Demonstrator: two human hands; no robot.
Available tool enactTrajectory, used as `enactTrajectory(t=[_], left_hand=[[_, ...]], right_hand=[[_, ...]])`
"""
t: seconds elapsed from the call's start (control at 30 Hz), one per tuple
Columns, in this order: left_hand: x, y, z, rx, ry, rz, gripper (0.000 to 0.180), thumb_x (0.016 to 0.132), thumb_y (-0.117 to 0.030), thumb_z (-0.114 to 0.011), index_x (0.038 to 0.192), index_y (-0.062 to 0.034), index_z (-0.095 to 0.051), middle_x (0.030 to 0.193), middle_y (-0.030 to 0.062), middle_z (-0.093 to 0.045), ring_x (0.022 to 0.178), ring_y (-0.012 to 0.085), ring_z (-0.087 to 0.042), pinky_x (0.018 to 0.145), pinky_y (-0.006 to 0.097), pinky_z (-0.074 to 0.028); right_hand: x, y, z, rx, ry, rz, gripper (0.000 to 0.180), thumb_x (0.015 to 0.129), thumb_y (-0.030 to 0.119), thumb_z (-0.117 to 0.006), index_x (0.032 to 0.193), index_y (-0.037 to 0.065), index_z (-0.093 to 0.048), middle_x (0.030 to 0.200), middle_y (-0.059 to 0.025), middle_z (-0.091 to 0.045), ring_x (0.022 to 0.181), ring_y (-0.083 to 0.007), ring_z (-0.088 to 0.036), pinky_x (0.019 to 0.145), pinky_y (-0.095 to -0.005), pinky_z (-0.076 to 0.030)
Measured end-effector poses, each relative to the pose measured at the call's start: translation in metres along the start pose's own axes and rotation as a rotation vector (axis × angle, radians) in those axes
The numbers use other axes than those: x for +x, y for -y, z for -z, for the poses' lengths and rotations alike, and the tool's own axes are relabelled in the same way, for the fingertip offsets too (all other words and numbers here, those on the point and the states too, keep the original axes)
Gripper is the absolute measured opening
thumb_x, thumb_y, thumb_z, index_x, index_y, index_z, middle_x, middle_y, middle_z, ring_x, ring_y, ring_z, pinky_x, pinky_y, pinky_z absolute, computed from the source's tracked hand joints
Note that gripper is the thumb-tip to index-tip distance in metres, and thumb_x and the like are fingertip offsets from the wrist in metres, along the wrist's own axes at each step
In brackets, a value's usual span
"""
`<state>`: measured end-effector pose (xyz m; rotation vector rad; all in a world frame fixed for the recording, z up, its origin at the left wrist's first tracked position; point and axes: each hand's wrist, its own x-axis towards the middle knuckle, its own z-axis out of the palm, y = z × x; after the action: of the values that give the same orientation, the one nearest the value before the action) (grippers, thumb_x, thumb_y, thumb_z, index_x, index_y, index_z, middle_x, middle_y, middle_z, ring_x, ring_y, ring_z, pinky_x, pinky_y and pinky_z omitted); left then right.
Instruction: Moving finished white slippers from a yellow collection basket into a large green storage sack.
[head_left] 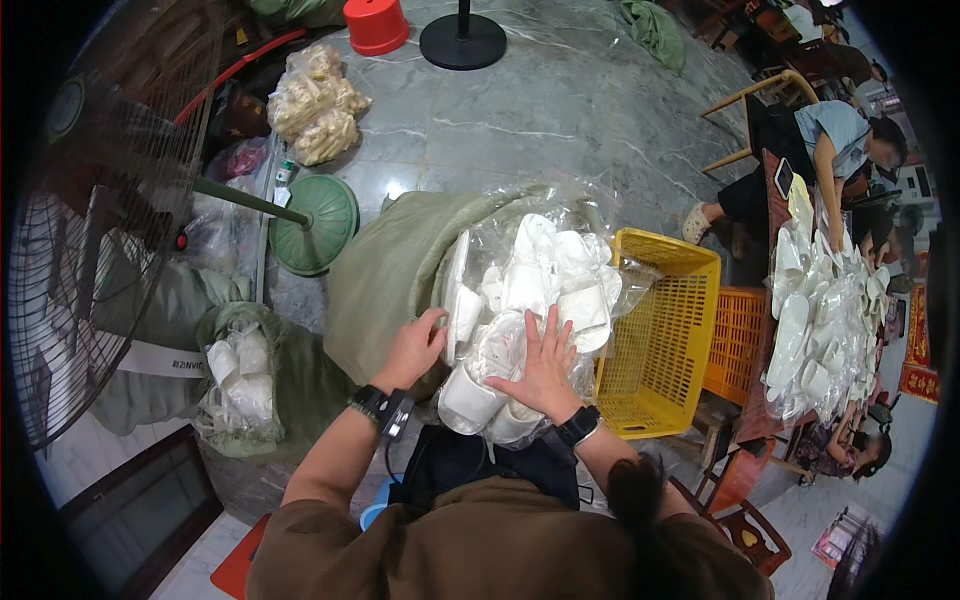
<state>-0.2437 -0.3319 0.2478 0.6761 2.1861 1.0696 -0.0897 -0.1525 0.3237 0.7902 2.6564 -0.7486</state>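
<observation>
- The right hand (545, 365) lies flat and open, fingers spread, palm down on the clear bag (520, 300) of white slippers (530, 280). It grips nothing; it only presses on the plastic over the pile.
- The left hand (412, 350) is curled, fingers bent round the bag's left edge where the plastic meets the green sack (385, 270). The thumb side faces the camera; how tightly it grips cannot be told.
- Both wrists carry black bands.
- The bag sits straight in front of the person, resting in the mouth of the green sack, with the slippers heaped inside and a few rolled ones at the lower edge near the right wrist.
- A yellow basket (665, 330) stands just beside the bag on the right, tilted, with an orange crate (738, 340) behind it.
- To the left, a smaller bag of slippers (240, 375) sits on the floor, apart from the hands.
- A green fan base (318, 222) stands on the floor beyond the sack.
- On the far right, a table (775, 190) holds a heap of white slippers, and another person (835, 140) bends over it.
</observation>
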Motion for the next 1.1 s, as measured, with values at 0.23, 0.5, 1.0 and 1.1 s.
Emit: enactTrajectory(t=[0.23, 0.5, 1.0, 1.1], left_hand=[[0.018, 0.031, -0.037, 0.610, -0.216, 0.132, 0.041, 0.082, -0.023, -0.056, 0.119, -0.0052, -0.046, 0.103, 0.0286, -0.055, 0.095, 0.0388, -0.058, 0.074, 0.045, -0.049], [0.023, 0.054, -0.015, 0.088, -0.360, 0.399, 0.029, 0.081, -0.015, -0.055, 0.104, 0.0029, -0.054, 0.095, 0.0245, -0.062, 0.094, 0.0405, -0.058, 0.079, 0.042, -0.047], [-0.109, -0.009, 0.086, 0.206, -0.492, 0.161, 0.013, 0.080, -0.003, -0.045, 0.090, 0.0016, -0.052, 0.075, 0.0129, -0.052, 0.067, 0.0249, -0.048, 0.068, 0.031, -0.041], [-0.080, 0.025, 0.081, 0.210, -0.551, 0.340, 0.016, 0.082, -0.006, -0.044, 0.093, 0.0022, -0.052, 0.080, 0.0166, -0.054, 0.072, 0.0264, -0.052, 0.070, 0.032, -0.042]], right_hand=[[0.014, 0.001, -0.028, -0.003, 0.156, -0.014, 0.126, 0.052, 0.053, -0.083, 0.148, 0.024, -0.007, 0.148, -0.0253, 0.017, 0.129, -0.0618, 0.004, 0.094, -0.0721, -0.023], [0.020, 0.005, -0.036, -0.043, 0.147, 0.006, 0.125, 0.050, 0.052, -0.083, 0.147, 0.024, -0.011, 0.147, -0.0273, 0.016, 0.128, -0.0640, 0.002, 0.094, -0.0690, -0.028], [0.103, 0.109, -0.135, -0.055, 0.001, -0.065, 0.083, 0.077, 0.030, -0.064, 0.146, 0.022, -0.019, 0.149, -0.0278, 0.008, 0.125, -0.0665, -0.009, 0.090, -0.0733, -0.026], [0.104, 0.108, -0.132, -0.075, -0.013, -0.080, 0.075, 0.081, 0.025, -0.058, 0.146, 0.022, -0.021, 0.149, -0.0269, 0.008, 0.124, -0.0671, -0.007, 0.091, -0.0741, -0.024]])
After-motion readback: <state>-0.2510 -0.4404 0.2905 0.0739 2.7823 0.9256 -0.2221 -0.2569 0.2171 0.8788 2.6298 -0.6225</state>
